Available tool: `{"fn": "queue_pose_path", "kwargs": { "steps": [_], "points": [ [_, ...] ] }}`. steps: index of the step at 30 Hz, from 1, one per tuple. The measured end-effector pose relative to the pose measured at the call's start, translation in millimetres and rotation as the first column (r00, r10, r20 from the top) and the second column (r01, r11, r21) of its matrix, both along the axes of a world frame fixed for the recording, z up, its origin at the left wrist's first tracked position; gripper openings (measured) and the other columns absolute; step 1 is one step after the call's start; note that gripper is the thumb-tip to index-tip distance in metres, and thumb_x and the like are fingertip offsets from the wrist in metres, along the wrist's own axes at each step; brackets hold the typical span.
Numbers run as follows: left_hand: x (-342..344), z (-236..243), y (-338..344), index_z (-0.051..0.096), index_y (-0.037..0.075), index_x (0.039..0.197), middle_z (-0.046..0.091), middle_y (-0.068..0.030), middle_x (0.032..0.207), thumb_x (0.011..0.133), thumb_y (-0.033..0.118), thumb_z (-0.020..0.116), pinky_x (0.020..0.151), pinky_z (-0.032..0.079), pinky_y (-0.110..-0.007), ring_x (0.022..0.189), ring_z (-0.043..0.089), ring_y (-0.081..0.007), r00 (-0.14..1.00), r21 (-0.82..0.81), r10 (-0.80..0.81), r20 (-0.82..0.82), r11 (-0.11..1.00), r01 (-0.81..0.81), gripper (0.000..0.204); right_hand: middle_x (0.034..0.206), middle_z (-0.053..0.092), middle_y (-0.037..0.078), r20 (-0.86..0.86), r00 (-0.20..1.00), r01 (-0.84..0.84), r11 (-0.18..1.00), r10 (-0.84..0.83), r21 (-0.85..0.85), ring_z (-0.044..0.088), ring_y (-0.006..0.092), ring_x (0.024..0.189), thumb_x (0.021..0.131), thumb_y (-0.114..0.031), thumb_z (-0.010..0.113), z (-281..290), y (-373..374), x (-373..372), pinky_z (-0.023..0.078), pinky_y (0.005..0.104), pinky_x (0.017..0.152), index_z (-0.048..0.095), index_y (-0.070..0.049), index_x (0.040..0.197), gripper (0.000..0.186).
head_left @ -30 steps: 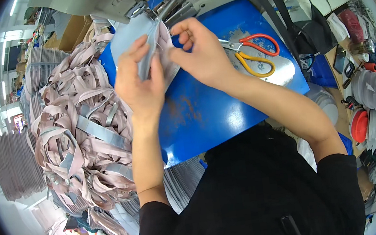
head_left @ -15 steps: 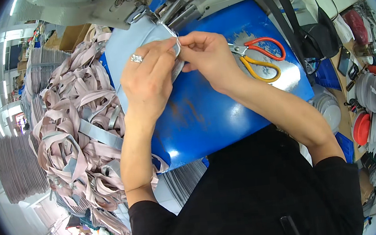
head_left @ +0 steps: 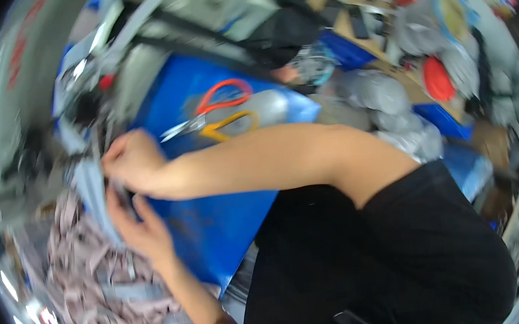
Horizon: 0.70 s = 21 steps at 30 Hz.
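Note:
A light blue-grey fabric piece (head_left: 92, 192) hangs at the left edge of the blue work surface (head_left: 199, 223), below a sewing machine head (head_left: 84, 108). My right hand (head_left: 136, 161) is at the fabric's upper right edge, fingers curled in and pressed together; what they pinch is hidden and blurred. Just below it, my left hand (head_left: 142, 231) lies along the fabric's side, fingers stretched out and thumb apart. Scissors (head_left: 202, 120) with one red and one yellow handle lie on the blue surface beyond my right forearm.
A large heap of pinkish-grey fabric strips (head_left: 97, 280) fills the lower left. Dark straps (head_left: 183, 30) run behind the machine. Farther right are plastic-wrapped white items (head_left: 379, 91), a red round thing (head_left: 438, 79) and a blue tray (head_left: 437, 119).
The view has swung to the right and turned, blurring the picture. My left hand has loosened from the fabric edge and its fingers have spread. My right hand stays at the edge.

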<state>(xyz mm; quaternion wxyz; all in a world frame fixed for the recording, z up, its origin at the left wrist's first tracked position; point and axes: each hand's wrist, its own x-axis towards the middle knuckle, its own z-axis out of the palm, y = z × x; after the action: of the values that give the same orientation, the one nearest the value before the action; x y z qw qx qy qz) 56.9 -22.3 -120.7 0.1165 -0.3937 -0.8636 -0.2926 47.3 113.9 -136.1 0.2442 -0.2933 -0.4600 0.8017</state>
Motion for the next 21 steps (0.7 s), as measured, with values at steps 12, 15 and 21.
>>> {"fn": "queue_pose_path", "kwargs": {
  "steps": [12, 15, 21],
  "points": [
    [-153, 7, -47, 0.066, 0.0, 0.119, 0.069, -0.0094, 0.108, 0.107, 0.021, 0.061, 0.091, 0.051, -0.031, 0.095, 0.063, -0.0185, -0.031, 0.499, -0.5, 0.866, 0.866, -0.044, 0.025, 0.067, 0.07, 0.016, -0.128, 0.992, -0.033, 0.989, 0.015, -0.141, 0.073, 0.0234, 0.055, 0.078, 0.002, 0.072, 10, 13, 11, 0.057, 0.0339, 0.049, 0.072, 0.01, 0.073, 0.009],
    [-194, -14, -45, 0.065, 0.0, 0.122, 0.071, -0.011, 0.105, 0.104, 0.021, 0.058, 0.082, 0.054, -0.036, 0.088, 0.063, -0.0201, -0.276, 0.6, -0.661, 0.698, 0.75, -0.278, 0.028, 0.068, 0.071, 0.017, -0.124, 0.992, -0.044, 0.991, 0.028, -0.13, 0.074, 0.0232, 0.056, 0.08, 0.003, 0.071, 14, 12, 10, 0.057, 0.034, 0.05, 0.071, 0.01, 0.073, 0.009],
    [-151, -66, -18, 0.066, -0.001, 0.129, 0.069, -0.0153, 0.125, 0.103, 0.027, 0.059, 0.097, 0.052, -0.038, 0.107, 0.066, -0.0245, 0.353, 0.745, -0.656, 0.667, 0.589, -0.315, 0.038, 0.069, 0.072, 0.017, -0.058, 0.996, -0.074, 0.995, 0.07, -0.072, 0.074, 0.0235, 0.056, 0.081, 0.004, 0.071, 18, 25, 13, 0.058, 0.0341, 0.052, 0.07, 0.009, 0.074, 0.008]
  ]
}}
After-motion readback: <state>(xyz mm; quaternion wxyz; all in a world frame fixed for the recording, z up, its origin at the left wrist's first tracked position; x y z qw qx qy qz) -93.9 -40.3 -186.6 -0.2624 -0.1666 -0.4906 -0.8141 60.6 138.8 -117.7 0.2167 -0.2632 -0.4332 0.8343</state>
